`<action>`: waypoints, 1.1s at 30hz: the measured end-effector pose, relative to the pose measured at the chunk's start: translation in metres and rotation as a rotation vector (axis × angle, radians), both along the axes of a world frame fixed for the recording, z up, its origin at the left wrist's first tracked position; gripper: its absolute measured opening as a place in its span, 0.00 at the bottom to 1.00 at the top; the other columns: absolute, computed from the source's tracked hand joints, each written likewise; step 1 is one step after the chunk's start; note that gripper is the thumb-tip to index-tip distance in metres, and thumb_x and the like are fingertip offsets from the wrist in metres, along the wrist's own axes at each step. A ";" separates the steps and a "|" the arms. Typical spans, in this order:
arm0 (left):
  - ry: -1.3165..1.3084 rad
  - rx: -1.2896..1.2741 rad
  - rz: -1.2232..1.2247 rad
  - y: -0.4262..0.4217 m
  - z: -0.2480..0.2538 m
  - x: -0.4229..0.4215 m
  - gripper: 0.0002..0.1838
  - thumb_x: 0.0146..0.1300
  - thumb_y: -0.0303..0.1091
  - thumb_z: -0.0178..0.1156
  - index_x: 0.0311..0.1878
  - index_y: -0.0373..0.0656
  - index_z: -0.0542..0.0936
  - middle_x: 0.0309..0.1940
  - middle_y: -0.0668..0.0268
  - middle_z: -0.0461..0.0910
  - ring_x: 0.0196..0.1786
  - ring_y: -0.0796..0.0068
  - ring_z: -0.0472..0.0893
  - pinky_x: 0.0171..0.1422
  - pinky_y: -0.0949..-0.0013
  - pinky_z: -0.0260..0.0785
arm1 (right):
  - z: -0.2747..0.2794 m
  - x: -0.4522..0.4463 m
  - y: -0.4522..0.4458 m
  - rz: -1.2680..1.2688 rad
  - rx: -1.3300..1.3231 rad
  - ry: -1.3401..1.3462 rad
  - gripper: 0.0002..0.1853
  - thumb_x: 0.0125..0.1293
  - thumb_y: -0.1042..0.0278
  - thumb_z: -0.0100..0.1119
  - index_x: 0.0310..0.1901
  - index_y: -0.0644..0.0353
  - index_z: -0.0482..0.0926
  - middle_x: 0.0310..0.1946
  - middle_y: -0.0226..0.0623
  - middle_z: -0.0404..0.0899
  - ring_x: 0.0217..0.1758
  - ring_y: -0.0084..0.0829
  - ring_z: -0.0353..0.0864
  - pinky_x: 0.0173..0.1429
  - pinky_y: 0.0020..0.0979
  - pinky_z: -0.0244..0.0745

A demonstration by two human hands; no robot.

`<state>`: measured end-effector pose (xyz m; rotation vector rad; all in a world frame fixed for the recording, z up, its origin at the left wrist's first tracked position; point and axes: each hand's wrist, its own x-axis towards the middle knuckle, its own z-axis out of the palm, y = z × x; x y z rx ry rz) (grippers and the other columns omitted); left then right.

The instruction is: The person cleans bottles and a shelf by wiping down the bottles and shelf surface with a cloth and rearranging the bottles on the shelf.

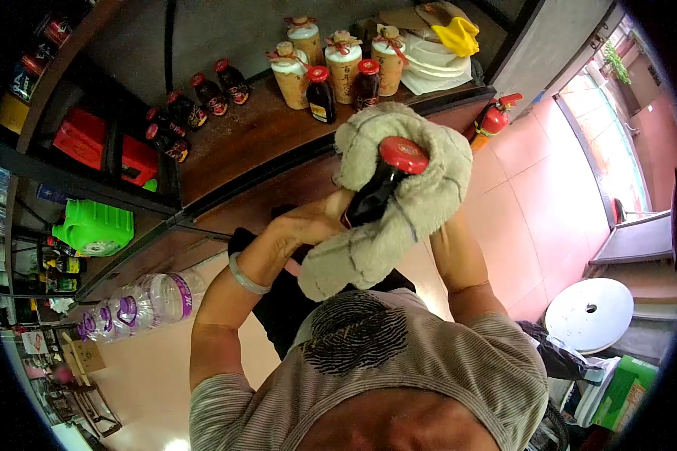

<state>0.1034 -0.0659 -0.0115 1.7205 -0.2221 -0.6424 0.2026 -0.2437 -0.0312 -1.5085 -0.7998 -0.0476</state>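
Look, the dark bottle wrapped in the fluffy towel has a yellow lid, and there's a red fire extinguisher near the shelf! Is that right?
Not quite: the lid is red, not yellow, as the head view shows. The dark bottle is wrapped in the fluffy towel, and there's a red fire extinguisher near the shelf.

Pink tiled floor (515, 199), wooden shelf (229, 150)

Right fingers hidden, bottle (374, 198) partly covered
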 end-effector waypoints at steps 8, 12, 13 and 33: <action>-0.569 0.075 0.417 -0.019 -0.019 -0.015 0.40 0.45 0.34 0.66 0.58 0.28 0.56 0.52 0.44 0.63 0.60 0.50 0.61 0.64 0.58 0.52 | 0.017 -0.035 0.021 -0.262 -0.013 -0.224 0.19 0.54 0.58 0.62 0.41 0.64 0.74 0.39 0.40 0.75 0.40 0.36 0.76 0.48 0.32 0.72; -0.948 0.656 0.603 -0.008 -0.015 -0.011 0.36 0.34 0.28 0.64 0.48 0.28 0.60 0.41 0.45 0.65 0.46 0.49 0.66 0.52 0.57 0.55 | -0.008 -0.033 0.009 -0.457 0.092 0.082 0.19 0.53 0.63 0.62 0.44 0.64 0.74 0.40 0.39 0.76 0.40 0.34 0.76 0.49 0.31 0.71; -0.958 0.670 0.620 -0.006 -0.012 -0.012 0.36 0.33 0.28 0.64 0.48 0.28 0.60 0.40 0.46 0.65 0.46 0.49 0.66 0.51 0.58 0.55 | -0.040 -0.028 -0.001 -0.394 0.323 0.350 0.18 0.55 0.64 0.61 0.45 0.65 0.73 0.39 0.37 0.77 0.41 0.31 0.76 0.50 0.29 0.71; -0.565 0.426 0.543 0.004 -0.026 -0.012 0.37 0.40 0.31 0.65 0.51 0.28 0.57 0.44 0.42 0.66 0.48 0.50 0.69 0.56 0.56 0.59 | -0.029 -0.007 0.018 0.042 0.184 0.591 0.19 0.63 0.69 0.51 0.54 0.65 0.68 0.53 0.40 0.70 0.54 0.30 0.71 0.57 0.30 0.68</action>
